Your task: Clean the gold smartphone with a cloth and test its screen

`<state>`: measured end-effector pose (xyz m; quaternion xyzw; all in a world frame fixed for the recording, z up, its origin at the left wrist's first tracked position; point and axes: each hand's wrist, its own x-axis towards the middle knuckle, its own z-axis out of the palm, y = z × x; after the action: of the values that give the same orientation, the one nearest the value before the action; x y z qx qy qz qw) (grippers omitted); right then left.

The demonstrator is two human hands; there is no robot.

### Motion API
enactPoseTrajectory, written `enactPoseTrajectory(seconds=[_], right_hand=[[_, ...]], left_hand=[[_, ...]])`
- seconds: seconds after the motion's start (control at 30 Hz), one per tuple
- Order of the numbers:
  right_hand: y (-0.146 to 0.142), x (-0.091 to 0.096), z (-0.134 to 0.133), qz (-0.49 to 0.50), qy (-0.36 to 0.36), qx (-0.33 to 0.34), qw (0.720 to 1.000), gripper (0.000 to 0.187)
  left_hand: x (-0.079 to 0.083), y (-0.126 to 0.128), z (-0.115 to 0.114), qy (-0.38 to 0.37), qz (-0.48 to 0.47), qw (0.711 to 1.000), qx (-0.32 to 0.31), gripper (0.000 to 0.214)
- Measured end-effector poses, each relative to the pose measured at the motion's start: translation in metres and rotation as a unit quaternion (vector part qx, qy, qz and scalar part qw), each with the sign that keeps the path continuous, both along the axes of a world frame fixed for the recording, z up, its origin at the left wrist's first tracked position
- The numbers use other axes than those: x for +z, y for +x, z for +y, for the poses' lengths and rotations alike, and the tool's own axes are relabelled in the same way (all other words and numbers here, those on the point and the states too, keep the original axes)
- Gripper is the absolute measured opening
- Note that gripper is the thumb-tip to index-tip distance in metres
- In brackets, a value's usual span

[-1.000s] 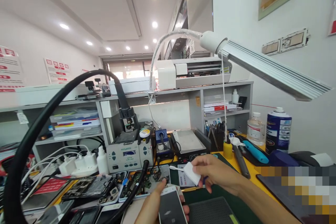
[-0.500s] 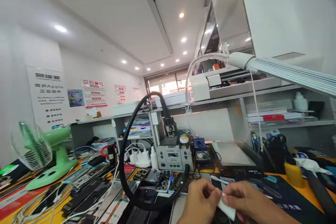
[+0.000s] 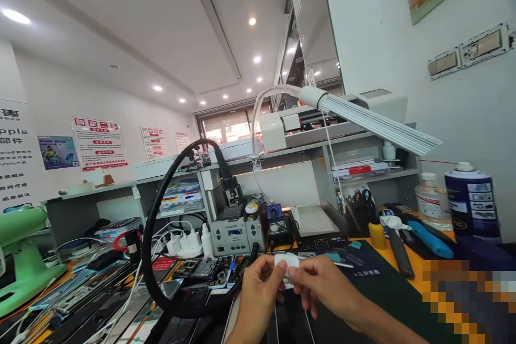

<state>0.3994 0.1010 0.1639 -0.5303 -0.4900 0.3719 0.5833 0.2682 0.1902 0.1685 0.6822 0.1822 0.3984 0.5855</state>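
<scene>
My left hand (image 3: 260, 290) and my right hand (image 3: 324, 286) meet at the front middle of the bench. Between them is a small flat white piece (image 3: 285, 262), like a folded wipe or pad; its exact kind cannot be made out. The left thumb presses on its face, and the right thumb and forefinger pinch its right edge. Below my hands lie dark flat panels (image 3: 293, 318). Just beyond the right hand, a thin white stick (image 3: 342, 265) lies on the dark green mat (image 3: 387, 295).
A grey hot-air station (image 3: 231, 236) stands behind, its black hose (image 3: 149, 247) looping to the left. Phone parts (image 3: 201, 267) and cables crowd the left. On the right are a yellow-capped tool (image 3: 377, 235), blue-handled pliers (image 3: 431, 239), a clear bottle (image 3: 431, 201) and a spray can (image 3: 470, 204).
The view has swung to the right, bringing the bottle and spray can into sight. The white piece, formerly angled downward between my fingers, is now held up flatter, still in both hands.
</scene>
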Motion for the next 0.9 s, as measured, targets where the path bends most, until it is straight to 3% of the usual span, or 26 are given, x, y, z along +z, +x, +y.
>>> enactPoseTrajectory(seconds=[0.1, 0.37, 0.47, 0.67, 0.9], right_hand=[[0.001, 0.0, 0.0, -0.021, 0.016, 0.014, 1.0, 0.046], [0.006, 0.014, -0.012, -0.026, 0.037, 0.071, 0.996, 0.023], [0.002, 0.016, -0.012, -0.019, 0.052, 0.065, 0.996, 0.029], [-0.007, 0.011, -0.009, -0.026, 0.089, -0.018, 0.996, 0.042], [0.007, 0.019, -0.014, -0.048, 0.092, 0.033, 0.994, 0.05]], left_hand=[[0.002, -0.004, -0.002, -0.018, 0.019, 0.999, -0.03, 0.045], [0.005, -0.011, -0.004, -0.04, 0.004, 0.999, -0.014, 0.046], [0.003, -0.009, -0.004, -0.036, 0.004, 0.999, -0.016, 0.044], [-0.002, -0.005, -0.01, -0.025, 0.002, 0.999, -0.027, 0.039], [0.004, 0.003, -0.01, -0.004, 0.005, 1.0, -0.024, 0.041]])
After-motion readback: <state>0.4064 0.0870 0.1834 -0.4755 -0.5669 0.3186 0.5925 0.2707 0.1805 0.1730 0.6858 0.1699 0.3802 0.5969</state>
